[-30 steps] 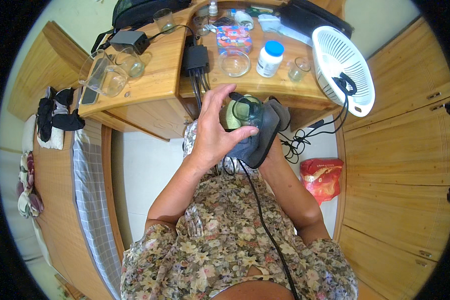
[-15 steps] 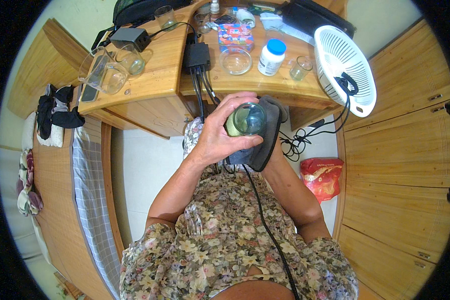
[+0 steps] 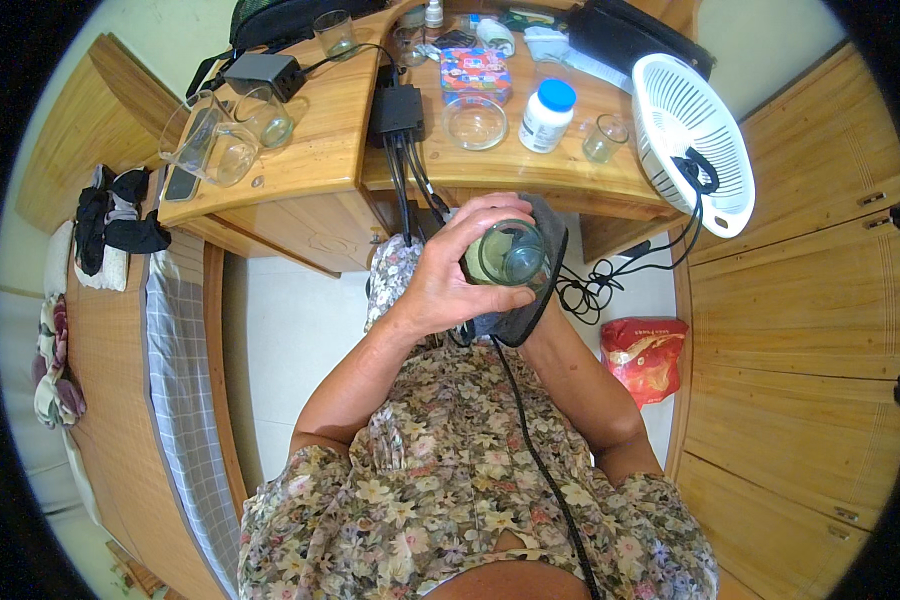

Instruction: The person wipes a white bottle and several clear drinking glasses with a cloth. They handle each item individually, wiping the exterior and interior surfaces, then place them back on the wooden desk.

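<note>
My left hand [image 3: 442,272] is wrapped round a clear drinking glass [image 3: 510,252], its thumb along the near side and its fingers along the far side. The glass's round end faces up towards me. A dark grey cloth [image 3: 552,238] with a black edge lies against the right side of the glass and beneath it. My right hand [image 3: 538,328] holds this cloth from behind; its fingers are hidden by it. Both hands are in front of the desk, above my lap. A black cord [image 3: 530,440] runs down over my floral clothing.
On the wooden desk [image 3: 450,172] stand a glass dish [image 3: 474,124], a white bottle with a blue cap [image 3: 547,116], a small glass [image 3: 605,138], a glass pitcher [image 3: 210,145] and a white basket [image 3: 692,140]. Cables [image 3: 590,292] and a red bag [image 3: 642,360] lie on the floor.
The glass has shifted slightly right and turned a little in my left hand. The cloth has moved with my right hand and sits differently round the glass.
</note>
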`<action>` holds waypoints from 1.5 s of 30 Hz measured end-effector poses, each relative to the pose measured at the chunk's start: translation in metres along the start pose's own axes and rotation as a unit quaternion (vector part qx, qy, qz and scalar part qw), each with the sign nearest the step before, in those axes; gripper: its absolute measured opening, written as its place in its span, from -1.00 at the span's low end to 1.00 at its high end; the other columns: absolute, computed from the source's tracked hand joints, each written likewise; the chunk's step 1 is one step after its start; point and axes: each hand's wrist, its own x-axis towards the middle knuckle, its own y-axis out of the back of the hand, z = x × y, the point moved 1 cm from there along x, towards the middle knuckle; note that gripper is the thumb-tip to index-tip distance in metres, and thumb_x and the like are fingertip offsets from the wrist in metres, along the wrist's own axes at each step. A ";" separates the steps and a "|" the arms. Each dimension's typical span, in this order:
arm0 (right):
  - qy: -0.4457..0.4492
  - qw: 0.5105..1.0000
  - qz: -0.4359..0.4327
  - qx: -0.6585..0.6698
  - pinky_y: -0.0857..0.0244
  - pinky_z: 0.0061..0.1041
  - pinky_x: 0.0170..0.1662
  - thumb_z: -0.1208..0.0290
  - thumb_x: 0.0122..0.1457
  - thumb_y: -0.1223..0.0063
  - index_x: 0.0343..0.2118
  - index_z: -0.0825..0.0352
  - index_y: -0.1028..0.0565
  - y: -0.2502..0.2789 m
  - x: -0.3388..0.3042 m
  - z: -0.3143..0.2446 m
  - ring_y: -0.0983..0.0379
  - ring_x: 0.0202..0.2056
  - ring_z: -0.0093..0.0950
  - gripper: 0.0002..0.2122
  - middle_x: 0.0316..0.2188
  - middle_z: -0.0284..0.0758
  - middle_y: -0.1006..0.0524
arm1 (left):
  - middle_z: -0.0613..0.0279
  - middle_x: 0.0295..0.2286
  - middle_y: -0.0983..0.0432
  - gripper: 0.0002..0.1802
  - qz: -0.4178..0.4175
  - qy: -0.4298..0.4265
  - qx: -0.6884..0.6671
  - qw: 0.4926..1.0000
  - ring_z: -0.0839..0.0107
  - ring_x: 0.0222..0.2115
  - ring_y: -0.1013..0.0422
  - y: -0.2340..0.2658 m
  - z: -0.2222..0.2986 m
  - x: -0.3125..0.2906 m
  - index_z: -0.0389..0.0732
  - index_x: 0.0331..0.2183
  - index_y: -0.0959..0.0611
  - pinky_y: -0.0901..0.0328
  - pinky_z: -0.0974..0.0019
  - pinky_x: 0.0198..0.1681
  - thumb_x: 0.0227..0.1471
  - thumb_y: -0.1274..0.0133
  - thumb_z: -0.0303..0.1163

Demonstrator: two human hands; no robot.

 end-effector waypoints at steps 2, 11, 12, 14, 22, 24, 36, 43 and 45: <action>0.021 0.999 -0.017 -0.047 -0.37 -0.46 0.03 0.37 0.30 0.04 -0.01 0.27 -0.41 -0.002 0.002 -0.010 -0.43 -0.05 -0.53 -0.76 -0.09 -0.41 -0.47 | 0.02 0.03 -0.45 -0.30 0.035 0.011 -0.019 0.999 0.16 0.11 -0.34 0.001 -0.002 0.000 -0.29 -0.03 -0.57 -0.20 0.13 0.20 -0.28 -0.45 -0.33; -0.166 0.946 0.207 0.184 -0.43 -0.39 0.07 0.04 0.34 0.03 0.16 0.24 -0.34 -0.018 -0.012 -0.041 -0.48 0.03 -0.43 -0.54 0.07 -0.31 -0.48 | -0.02 -0.03 -0.46 -0.38 0.089 0.023 0.108 0.990 0.10 0.10 -0.34 0.013 -0.007 -0.001 -0.30 -0.09 -0.58 -0.23 0.12 0.17 -0.22 -0.41 -0.31; -0.145 0.958 0.180 0.173 -0.45 -0.38 0.06 -0.01 0.32 0.03 0.15 0.24 -0.35 -0.018 -0.014 -0.042 -0.49 0.02 -0.42 -0.51 0.06 -0.30 -0.49 | -0.02 -0.04 -0.46 -0.37 0.096 0.033 0.109 0.989 0.09 0.10 -0.34 0.012 -0.007 -0.002 -0.30 -0.09 -0.58 -0.23 0.11 0.18 -0.25 -0.43 -0.30; -0.151 0.954 0.216 0.142 -0.48 -0.35 0.04 -0.13 0.28 0.04 0.15 0.24 -0.37 -0.015 -0.016 -0.040 -0.51 0.01 -0.40 -0.44 0.05 -0.27 -0.51 | -0.03 -0.05 -0.47 -0.35 0.108 0.050 0.112 0.987 0.08 0.11 -0.34 0.009 -0.007 -0.003 -0.29 -0.10 -0.59 -0.22 0.11 0.18 -0.29 -0.45 -0.30; -0.146 0.955 0.217 0.141 -0.51 -0.47 -0.10 0.05 0.41 0.22 -0.01 0.24 -0.44 -0.014 -0.002 -0.048 -0.57 -0.15 -0.49 -0.63 -0.13 -0.33 -0.58 | 0.02 0.00 -0.42 -0.28 0.051 0.078 0.092 0.991 0.12 0.10 -0.34 0.000 -0.001 -0.002 -0.28 -0.08 -0.59 -0.23 0.14 0.18 -0.38 -0.49 -0.34; -0.143 0.955 0.225 0.128 -0.51 -0.48 -0.11 0.09 0.41 0.21 -0.03 0.24 -0.45 -0.015 -0.001 -0.048 -0.57 -0.16 -0.50 -0.66 -0.15 -0.35 -0.58 | 0.03 0.04 -0.40 -0.30 0.050 0.058 0.127 0.989 0.13 0.11 -0.33 -0.002 0.000 -0.003 -0.29 -0.08 -0.58 -0.23 0.13 0.18 -0.36 -0.47 -0.37; -0.130 0.939 0.315 -0.050 -0.32 -0.45 0.01 0.10 0.37 0.12 0.02 0.40 -0.48 -0.011 0.001 -0.042 -0.48 -0.08 -0.47 -0.58 -0.07 -0.28 -0.54 | -0.09 -0.05 -0.45 -0.42 0.113 0.064 0.201 0.971 -0.01 -0.03 -0.42 0.004 -0.008 -0.004 -0.38 -0.13 -0.55 -0.31 0.11 0.06 -0.23 -0.35 -0.35; -0.121 0.941 0.313 -0.040 -0.38 -0.45 0.02 0.27 0.31 -0.03 0.02 0.38 -0.46 -0.005 -0.009 -0.060 -0.49 -0.09 -0.48 -0.67 -0.09 -0.31 -0.53 | -0.07 -0.13 -0.43 -0.40 0.053 0.114 0.222 0.967 -0.01 -0.07 -0.43 0.023 -0.004 -0.007 -0.39 -0.05 -0.47 -0.33 0.13 0.01 -0.21 -0.29 -0.53; -0.121 0.957 0.251 -0.081 -0.38 -0.44 0.02 0.34 0.27 -0.11 0.02 0.34 -0.46 0.000 -0.012 -0.061 -0.48 -0.08 -0.49 -0.69 -0.10 -0.33 -0.53 | -0.07 -0.15 -0.42 -0.41 -0.008 0.123 0.242 0.962 -0.03 -0.08 -0.42 0.024 -0.003 -0.006 -0.39 -0.05 -0.47 -0.33 0.12 -0.01 -0.20 -0.27 -0.57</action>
